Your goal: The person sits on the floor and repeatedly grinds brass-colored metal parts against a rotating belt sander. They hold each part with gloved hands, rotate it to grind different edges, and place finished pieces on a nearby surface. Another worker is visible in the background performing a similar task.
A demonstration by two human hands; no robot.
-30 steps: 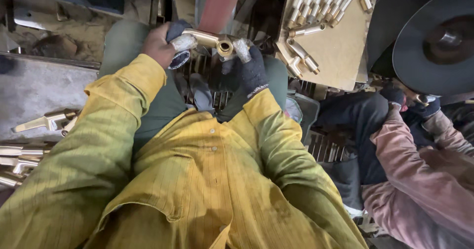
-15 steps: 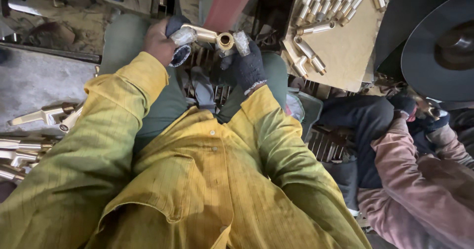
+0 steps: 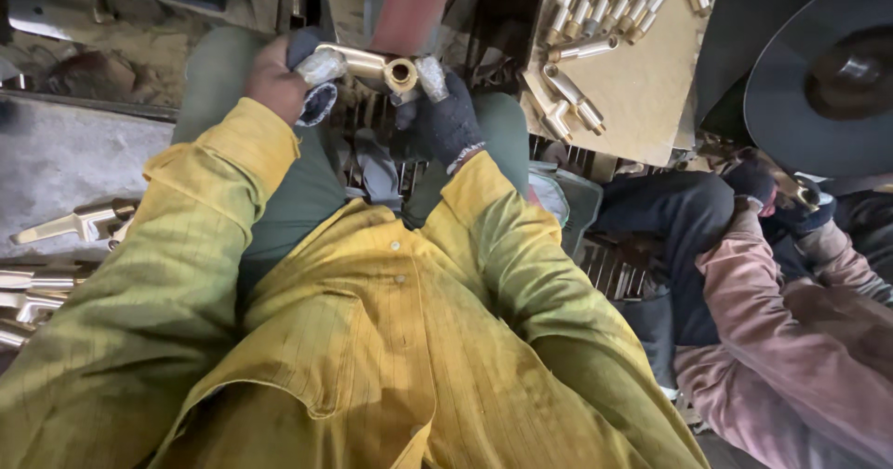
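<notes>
Both hands [image 3: 279,83] [image 3: 446,115] grip shiny brass fitting [image 3: 377,67] w/ round open bore.

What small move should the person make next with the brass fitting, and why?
Probably ease the brass fitting a little further up against the red belt. Both hands, left hand and gloved right hand, grip its ends, and it sits just below the belt; whether it already touches cannot be told.

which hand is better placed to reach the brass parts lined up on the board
Right, probably. The right hand holds the brass fitting on the side nearest the board of brass parts; the left hand grips the far end.
</notes>
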